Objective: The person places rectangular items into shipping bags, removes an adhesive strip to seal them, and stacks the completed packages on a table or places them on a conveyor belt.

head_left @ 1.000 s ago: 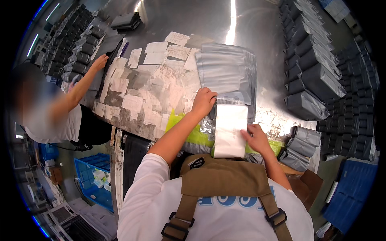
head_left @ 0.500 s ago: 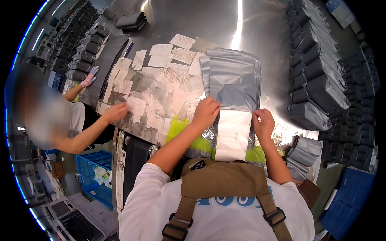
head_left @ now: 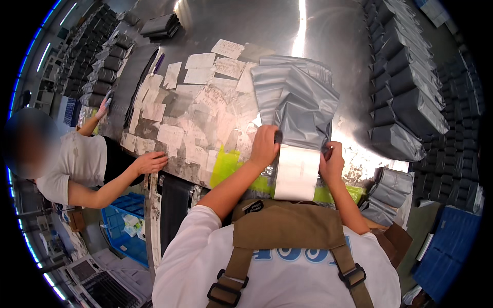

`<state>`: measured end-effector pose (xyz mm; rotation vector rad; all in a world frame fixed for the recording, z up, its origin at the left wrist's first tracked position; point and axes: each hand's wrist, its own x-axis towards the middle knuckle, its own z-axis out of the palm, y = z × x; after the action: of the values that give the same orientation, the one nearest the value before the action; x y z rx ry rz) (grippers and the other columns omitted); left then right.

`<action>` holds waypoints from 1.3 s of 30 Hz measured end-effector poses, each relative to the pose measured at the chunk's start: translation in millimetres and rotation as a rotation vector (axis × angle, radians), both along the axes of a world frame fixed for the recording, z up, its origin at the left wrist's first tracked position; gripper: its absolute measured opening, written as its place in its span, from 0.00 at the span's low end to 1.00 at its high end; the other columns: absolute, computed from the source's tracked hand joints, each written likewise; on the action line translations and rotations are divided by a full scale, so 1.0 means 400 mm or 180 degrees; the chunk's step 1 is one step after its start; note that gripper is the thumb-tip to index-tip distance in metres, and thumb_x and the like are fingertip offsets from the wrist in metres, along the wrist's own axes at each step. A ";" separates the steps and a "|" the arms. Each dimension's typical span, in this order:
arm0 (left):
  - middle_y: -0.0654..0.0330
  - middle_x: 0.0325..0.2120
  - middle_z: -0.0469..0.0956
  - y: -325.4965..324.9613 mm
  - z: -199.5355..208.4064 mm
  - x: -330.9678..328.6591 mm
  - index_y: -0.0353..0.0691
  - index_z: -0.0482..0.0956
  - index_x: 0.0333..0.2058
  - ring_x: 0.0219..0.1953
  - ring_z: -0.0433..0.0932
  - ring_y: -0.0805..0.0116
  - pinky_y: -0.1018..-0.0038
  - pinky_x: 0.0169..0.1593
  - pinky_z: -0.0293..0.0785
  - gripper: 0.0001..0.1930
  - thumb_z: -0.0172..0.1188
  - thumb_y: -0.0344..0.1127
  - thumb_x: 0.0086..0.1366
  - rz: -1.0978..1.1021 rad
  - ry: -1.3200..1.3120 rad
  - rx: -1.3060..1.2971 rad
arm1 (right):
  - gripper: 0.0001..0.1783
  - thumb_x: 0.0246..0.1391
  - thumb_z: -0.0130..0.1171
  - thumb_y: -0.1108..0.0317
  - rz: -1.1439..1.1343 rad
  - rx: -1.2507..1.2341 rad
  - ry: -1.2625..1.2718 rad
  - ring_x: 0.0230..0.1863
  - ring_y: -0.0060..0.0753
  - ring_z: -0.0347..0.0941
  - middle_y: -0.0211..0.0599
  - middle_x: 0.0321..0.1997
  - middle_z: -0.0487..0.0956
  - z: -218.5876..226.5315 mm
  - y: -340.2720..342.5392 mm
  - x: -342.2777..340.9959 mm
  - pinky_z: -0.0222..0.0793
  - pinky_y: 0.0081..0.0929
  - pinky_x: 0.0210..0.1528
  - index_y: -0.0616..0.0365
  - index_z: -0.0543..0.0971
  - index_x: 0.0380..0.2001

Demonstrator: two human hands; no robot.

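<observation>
A grey plastic bag [head_left: 305, 115] lies crumpled in front of me, on top of other grey bags. Its near edge meets a smooth white rectangular piece [head_left: 297, 174] close to my body; whether that piece is separate or part of the bag I cannot tell. My left hand [head_left: 265, 146] grips the bag at the left end of that edge, fingers curled round dark grey film. At the opposite end my right hand [head_left: 332, 160] pinches the other corner, its fingertips closed on the film.
Many paper slips [head_left: 200, 100] cover the metal table [head_left: 349, 31] on the left. Folded grey bags [head_left: 162, 26] lie at the back, and rows of grey packages [head_left: 405, 102] stand right. A co-worker's hand [head_left: 150, 162] rests at the table's left edge, above a blue crate [head_left: 115, 226].
The bag's smooth upper sheet has become wrinkled and bunched. My right hand has closed tighter at its corner. The co-worker's near hand has lowered to the table edge.
</observation>
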<state>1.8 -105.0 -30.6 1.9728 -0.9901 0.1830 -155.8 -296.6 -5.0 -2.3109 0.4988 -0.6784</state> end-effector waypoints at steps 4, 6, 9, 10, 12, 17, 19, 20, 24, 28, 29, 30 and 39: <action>0.53 0.32 0.73 0.006 -0.020 0.006 0.35 0.73 0.45 0.40 0.71 0.49 0.59 0.46 0.68 0.22 0.64 0.24 0.47 0.0401 0.0361 0.0627 | 0.09 0.49 0.62 0.68 -0.0190 -0.0390 0.0660 0.32 0.47 0.75 0.38 0.33 0.76 -0.003 -0.021 0.027 0.71 0.37 0.32 0.56 0.80 0.36; 0.53 0.32 0.74 0.025 -0.027 -0.004 0.36 0.76 0.42 0.40 0.72 0.49 0.58 0.44 0.69 0.18 0.64 0.26 0.49 0.0433 0.0269 0.0715 | 0.07 0.49 0.62 0.67 -0.0041 -0.0630 0.0842 0.30 0.47 0.76 0.38 0.31 0.76 0.002 -0.007 0.023 0.71 0.37 0.31 0.54 0.81 0.33; 0.51 0.28 0.75 0.002 -0.033 0.001 0.35 0.80 0.35 0.37 0.73 0.48 0.58 0.42 0.70 0.09 0.63 0.28 0.53 0.0541 0.0351 0.0434 | 0.04 0.50 0.61 0.68 -0.0102 -0.0477 0.0695 0.29 0.48 0.75 0.37 0.29 0.77 -0.015 0.021 0.005 0.71 0.38 0.30 0.55 0.81 0.28; 0.50 0.27 0.75 0.006 -0.032 -0.005 0.35 0.80 0.33 0.36 0.73 0.48 0.58 0.41 0.70 0.07 0.62 0.28 0.54 0.0542 0.0398 0.0469 | 0.04 0.50 0.60 0.69 -0.0118 -0.0468 0.0681 0.29 0.48 0.75 0.38 0.29 0.77 -0.023 0.028 -0.004 0.71 0.38 0.30 0.55 0.81 0.28; 0.49 0.25 0.75 0.009 -0.020 -0.011 0.34 0.80 0.29 0.34 0.74 0.47 0.57 0.40 0.70 0.04 0.60 0.28 0.55 0.0545 0.0482 0.0524 | 0.04 0.49 0.61 0.68 -0.0115 -0.0283 0.0835 0.29 0.49 0.75 0.39 0.30 0.77 -0.014 0.037 -0.031 0.71 0.39 0.31 0.55 0.81 0.28; 0.46 0.25 0.74 0.151 -0.016 -0.148 0.35 0.78 0.27 0.32 0.73 0.43 0.52 0.38 0.69 0.04 0.56 0.28 0.56 0.0121 0.0842 0.0764 | 0.04 0.49 0.62 0.68 0.0254 0.0117 0.1244 0.30 0.51 0.75 0.42 0.29 0.77 0.016 0.092 -0.162 0.70 0.41 0.31 0.56 0.81 0.28; 0.48 0.24 0.75 0.220 -0.012 -0.217 0.35 0.78 0.26 0.29 0.75 0.47 0.58 0.34 0.71 0.04 0.58 0.29 0.56 -0.0275 0.0884 0.1115 | 0.04 0.49 0.62 0.68 0.0912 0.0470 0.1829 0.29 0.49 0.76 0.43 0.28 0.78 0.019 0.097 -0.234 0.70 0.38 0.32 0.56 0.82 0.28; 0.49 0.24 0.75 0.262 -0.006 -0.235 0.35 0.78 0.26 0.29 0.75 0.48 0.60 0.33 0.71 0.03 0.59 0.28 0.56 -0.0635 0.1208 0.1112 | 0.05 0.49 0.62 0.68 0.1237 0.0655 0.2095 0.29 0.48 0.76 0.43 0.28 0.78 0.016 0.092 -0.263 0.71 0.37 0.32 0.56 0.82 0.29; 0.52 0.22 0.74 0.334 -0.001 -0.243 0.34 0.78 0.26 0.26 0.74 0.55 0.67 0.31 0.70 0.02 0.60 0.26 0.55 -0.1395 0.1870 0.1042 | 0.06 0.50 0.62 0.69 0.1311 0.2301 0.2367 0.27 0.33 0.78 0.41 0.26 0.82 -0.009 0.071 -0.311 0.72 0.30 0.33 0.59 0.83 0.29; 0.58 0.21 0.76 0.209 0.046 -0.195 0.33 0.80 0.30 0.22 0.74 0.69 0.72 0.29 0.70 0.03 0.62 0.27 0.57 0.0259 0.1870 0.0135 | 0.06 0.51 0.62 0.72 -0.0047 0.2133 0.1286 0.26 0.18 0.70 0.28 0.24 0.80 0.014 0.067 -0.176 0.68 0.22 0.31 0.66 0.82 0.29; 0.57 0.21 0.77 0.211 0.026 -0.213 0.33 0.80 0.31 0.23 0.75 0.68 0.72 0.29 0.71 0.04 0.62 0.28 0.58 0.0305 0.2084 0.0146 | 0.07 0.52 0.62 0.71 -0.0168 0.2073 0.1274 0.27 0.17 0.70 0.27 0.24 0.80 0.018 0.053 -0.156 0.67 0.22 0.31 0.66 0.81 0.29; 0.56 0.22 0.78 0.197 0.002 -0.199 0.33 0.80 0.32 0.23 0.76 0.67 0.71 0.29 0.72 0.06 0.63 0.29 0.58 0.0333 0.2241 0.0122 | 0.07 0.52 0.62 0.71 -0.0283 0.1980 0.1201 0.27 0.16 0.69 0.27 0.24 0.79 0.019 0.025 -0.130 0.67 0.22 0.30 0.66 0.81 0.29; 0.60 0.15 0.74 0.176 0.029 -0.213 0.30 0.80 0.31 0.18 0.70 0.74 0.73 0.25 0.67 0.14 0.67 0.38 0.57 0.0264 0.2220 0.0722 | 0.14 0.53 0.61 0.73 0.1789 0.0304 0.0289 0.39 0.51 0.76 0.43 0.38 0.79 0.106 0.206 -0.121 0.72 0.37 0.43 0.59 0.79 0.44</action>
<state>-83.3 -34.4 -19.2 2.0513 -0.4835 -0.5627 -204.3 -214.3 37.5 -2.2442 -0.0874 -0.2696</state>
